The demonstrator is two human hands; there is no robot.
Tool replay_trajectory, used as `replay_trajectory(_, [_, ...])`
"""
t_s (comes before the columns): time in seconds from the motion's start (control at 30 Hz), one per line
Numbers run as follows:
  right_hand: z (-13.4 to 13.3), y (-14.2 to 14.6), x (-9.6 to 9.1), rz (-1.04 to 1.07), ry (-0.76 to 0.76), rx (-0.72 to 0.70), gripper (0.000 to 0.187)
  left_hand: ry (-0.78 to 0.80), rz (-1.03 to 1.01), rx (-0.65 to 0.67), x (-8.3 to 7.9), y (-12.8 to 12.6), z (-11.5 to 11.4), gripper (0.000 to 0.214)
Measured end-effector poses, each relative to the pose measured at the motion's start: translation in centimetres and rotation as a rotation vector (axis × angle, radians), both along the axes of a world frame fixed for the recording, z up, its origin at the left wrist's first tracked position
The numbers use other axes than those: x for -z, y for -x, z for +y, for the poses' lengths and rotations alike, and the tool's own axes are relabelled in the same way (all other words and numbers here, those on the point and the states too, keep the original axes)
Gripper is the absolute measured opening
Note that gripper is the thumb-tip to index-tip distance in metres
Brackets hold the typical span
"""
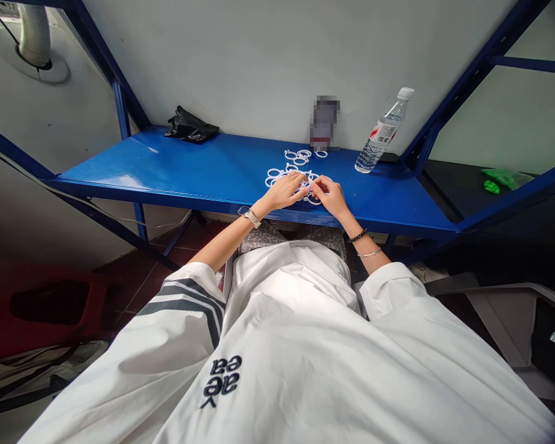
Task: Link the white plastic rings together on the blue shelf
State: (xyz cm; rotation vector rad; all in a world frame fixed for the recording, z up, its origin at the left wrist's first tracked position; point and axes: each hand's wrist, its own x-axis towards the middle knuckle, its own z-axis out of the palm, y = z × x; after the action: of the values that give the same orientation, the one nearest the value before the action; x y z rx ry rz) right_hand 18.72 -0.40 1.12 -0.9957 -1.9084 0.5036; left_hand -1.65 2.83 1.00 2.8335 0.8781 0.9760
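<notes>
Several white rings with small eyelets, looking like curtain rings (272, 177), lie in a loose cluster near the front of the blue table (240, 160). My left hand (284, 190) rests palm down over the cluster, its fingers stretched across the rings and its thumb apart, pointing right. Beside it, my right hand (329, 195) has thumb and forefinger pinched together at a ring on the cluster's right side. Part of that ring is hidden by the fingers. The fingertips of both hands are close to each other. Behind them, a smaller group of rings (300, 160) lies on the table.
A phone-like blurred object (324, 120) leans on the back wall, with one ring at its foot. To the right stands a tilted-looking water bottle (383, 132). A black plastic bag (192, 126) lies at the back left. Blue metal posts (120, 108) frame the table.
</notes>
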Motion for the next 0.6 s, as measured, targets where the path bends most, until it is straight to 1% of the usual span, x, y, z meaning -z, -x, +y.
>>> replay_trajectory(0.23, [-0.01,0.12,-0.05,-0.008,0.022,-0.007,0.060,0.007,0.013,0.033,-0.04,0.18,0.09,0.068])
replay_trajectory(0.37, [-0.14,0.16,-0.16,-0.010,0.031,-0.009,0.060,-0.006,0.021,0.043,-0.03,0.20,0.10,0.074])
replay_trajectory(0.6, [-0.10,0.15,-0.10,-0.037,0.025,0.020,0.060,-0.021,0.033,0.044,0.02,0.15,0.15,0.074])
